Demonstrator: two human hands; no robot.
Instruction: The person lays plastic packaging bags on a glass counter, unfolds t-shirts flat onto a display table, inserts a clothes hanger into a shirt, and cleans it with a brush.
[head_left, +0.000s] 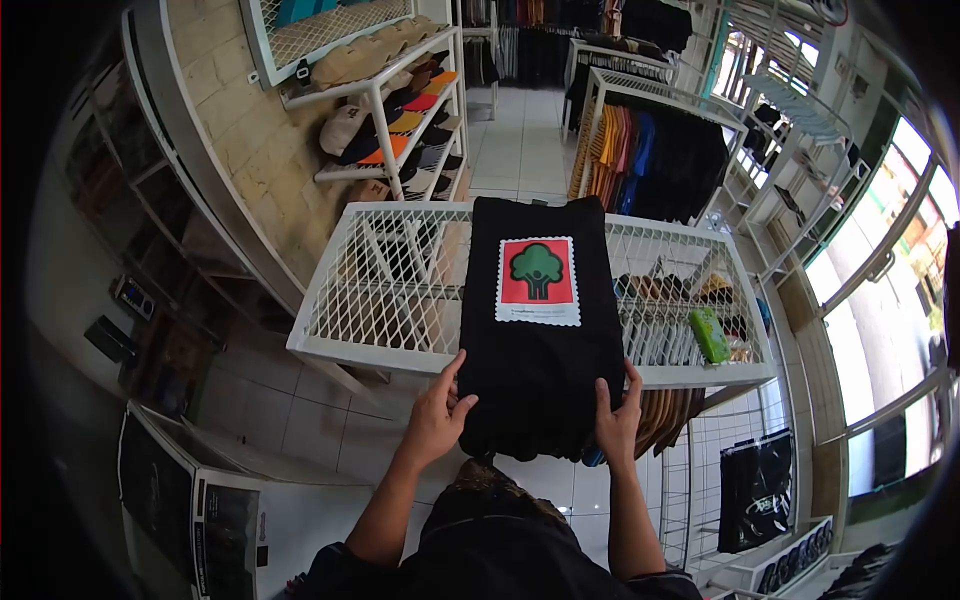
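A folded black shirt point(540, 390) lies lengthwise across the middle of a white bench point(680, 376) with an open mesh top. Its far end reaches the bench's far edge, and its near end hangs past the near edge, toward the wearer's body.

The left hand point(437, 408) and right hand point(619, 415) hold the shirt's two sides, just off the near edge. Each seems to pinch the cloth, thumb above and fingers along the side or underneath; some fingers are hidden, so how firm the grip is cannot be told. Holding both sides probably holds the fold square and stops the overhanging part from sagging, while the bench bears the rest.

The shirt's print point(538, 280), a green tree on a red stamp-like panel, faces up and stands upright to the wearer, a placing that suits reading it.

A green packet point(710, 336) rests on the mesh by the near right corner, out of the shirt's way. Brown clothes point(668, 422) hang below the near edge, right of the shirt. Past the far left corner, a shelf point(385, 142) carries caps, apparently set in rows for display.
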